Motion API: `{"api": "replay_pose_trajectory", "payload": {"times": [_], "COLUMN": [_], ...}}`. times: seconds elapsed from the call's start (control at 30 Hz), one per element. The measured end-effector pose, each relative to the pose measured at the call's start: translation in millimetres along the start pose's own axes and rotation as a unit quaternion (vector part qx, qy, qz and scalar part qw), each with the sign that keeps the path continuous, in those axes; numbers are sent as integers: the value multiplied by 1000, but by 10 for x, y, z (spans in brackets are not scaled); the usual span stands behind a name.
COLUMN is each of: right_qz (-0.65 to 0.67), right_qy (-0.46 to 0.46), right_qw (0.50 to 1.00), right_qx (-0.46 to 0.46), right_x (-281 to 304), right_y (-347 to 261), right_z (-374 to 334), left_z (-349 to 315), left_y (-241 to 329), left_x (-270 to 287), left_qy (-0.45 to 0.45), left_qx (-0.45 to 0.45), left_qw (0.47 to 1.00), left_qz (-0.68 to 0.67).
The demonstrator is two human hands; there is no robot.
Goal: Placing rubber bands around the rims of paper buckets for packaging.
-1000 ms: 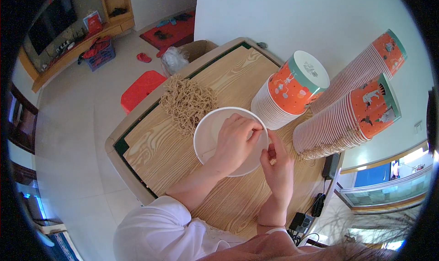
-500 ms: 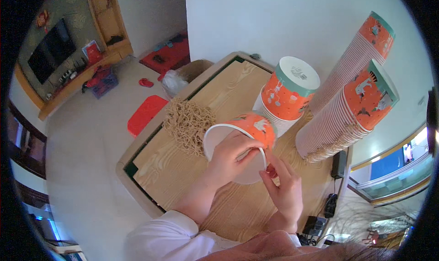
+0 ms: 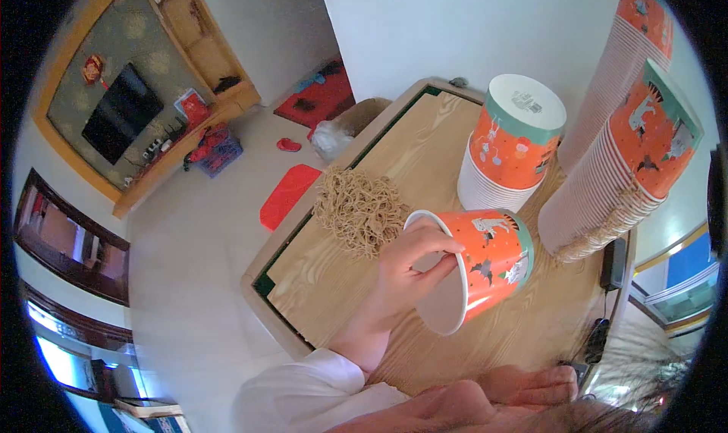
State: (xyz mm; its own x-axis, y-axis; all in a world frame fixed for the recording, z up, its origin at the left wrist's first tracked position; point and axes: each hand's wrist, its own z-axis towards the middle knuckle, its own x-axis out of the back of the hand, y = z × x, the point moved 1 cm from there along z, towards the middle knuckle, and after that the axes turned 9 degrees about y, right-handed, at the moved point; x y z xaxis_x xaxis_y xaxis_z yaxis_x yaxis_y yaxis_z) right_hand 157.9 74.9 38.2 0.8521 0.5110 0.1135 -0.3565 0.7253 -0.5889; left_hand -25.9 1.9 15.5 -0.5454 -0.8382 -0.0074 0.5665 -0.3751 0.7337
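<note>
My left hand [image 3: 415, 265] is closed on the rim of an orange paper bucket [image 3: 493, 252], thumb on one side and fingers on the other. The bucket is tipped sideways, its white open mouth toward my wrist and its green-banded base to the right. Cartoon animals decorate its side. Low in the view, close to my body, my right hand [image 3: 537, 384] shows only partly; its fingers are bent together, and anything in them is hidden. Just beyond my left hand lies a tangled heap of thin tan cords [image 3: 356, 209] on the wooden tabletop [image 3: 322, 293].
A short stack of upturned buckets [image 3: 509, 149] stands behind the held one. Right of it lean two tall stacks; the nearer stack [image 3: 599, 194] has tan cords along its side. Black power adapters [image 3: 613, 265] lie by the right table edge. A red stool [image 3: 290, 196] stands left.
My right hand has left the bucket and drawn back toward my body. The left hand keeps the bucket, turned further sideways. The whole view has shifted, moving the room rightward in the picture.
</note>
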Motion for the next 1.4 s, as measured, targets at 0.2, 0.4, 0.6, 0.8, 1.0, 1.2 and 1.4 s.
{"api": "replay_pose_trajectory", "payload": {"times": [0.2, 0.4, 0.6, 0.8, 1.0, 1.2, 1.4], "right_qz": [132, 242, 256, 267, -53, -166, -141], "right_qy": [0, -14, 0, -16, 32, -39, -67], "right_qw": [988, 957, 952, 932, 991, 978, 981], "right_qx": [77, 158, 170, 244, 120, -117, -117], "right_x": [108, 194, 243, 159, 193, -177, -169], "right_y": [3, -14, -125, -25, -32, 236, 374], "right_z": [-28, -49, -59, -104, 24, 379, 329], "left_z": [-14, -12, -38, -23, -20, -45, -13], "left_y": [-58, -85, -56, -76, -13, 13, 78], "left_x": [-21, -7, -6, -19, -123, -19, -75], "left_qy": [23, 10, 7, 24, 11, 3, -13], "left_qx": [-29, -25, 26, 11, -14, -33, -52], "left_qw": [999, 999, 1000, 1000, 1000, 999, 997], "left_qz": [1, 29, 13, -1, 18, 40, 48]}}
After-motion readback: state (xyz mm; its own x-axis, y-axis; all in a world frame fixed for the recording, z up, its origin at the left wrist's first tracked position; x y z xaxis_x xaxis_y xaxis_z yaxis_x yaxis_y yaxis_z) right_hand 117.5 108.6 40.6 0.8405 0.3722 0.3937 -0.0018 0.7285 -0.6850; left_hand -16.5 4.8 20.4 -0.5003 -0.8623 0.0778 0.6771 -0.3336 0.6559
